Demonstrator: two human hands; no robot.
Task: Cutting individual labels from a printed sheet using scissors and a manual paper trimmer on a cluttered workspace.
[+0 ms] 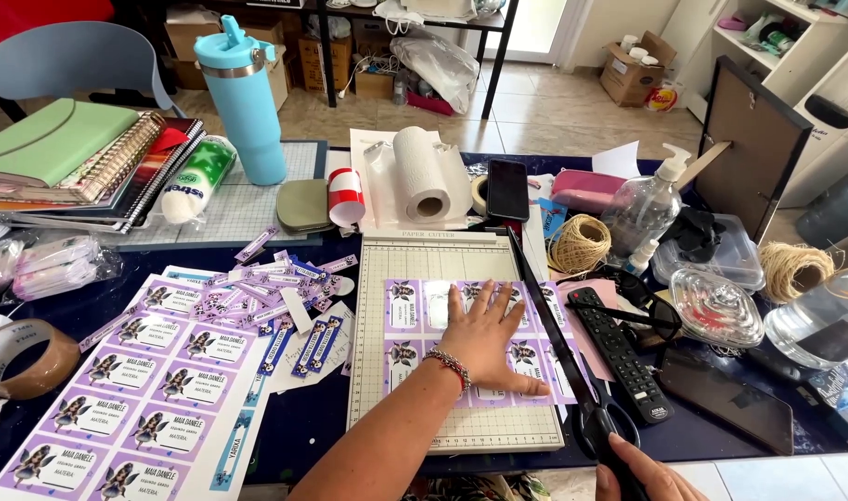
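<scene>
— While the purple label sheet is lying on the paper cutter, which step is judged to be in hand?

— The sheet is being lined up for a cut. It is pressed flat by the left hand, whose fingers are spread wide on it, and its right edge is laid under the raised cutter arm. The arm's handle at the near end is gripped by the right hand, closed around it.

— What is called for by the next move?

— A steady hold on the sheet, it is judged, with the left fingertips kept clear of the blade line, since the arm would be brought down just beside them.

— How many of each thing can be counted?

— One sheet on the cutter, with two rows of labels showing, partly hidden by the hand. More printed sheets are laid overlapping to the left; their number cannot be told. A heap of cut strips is seen between, too many to count. One remote control and one pair of scissors are lying right of the blade.
</scene>
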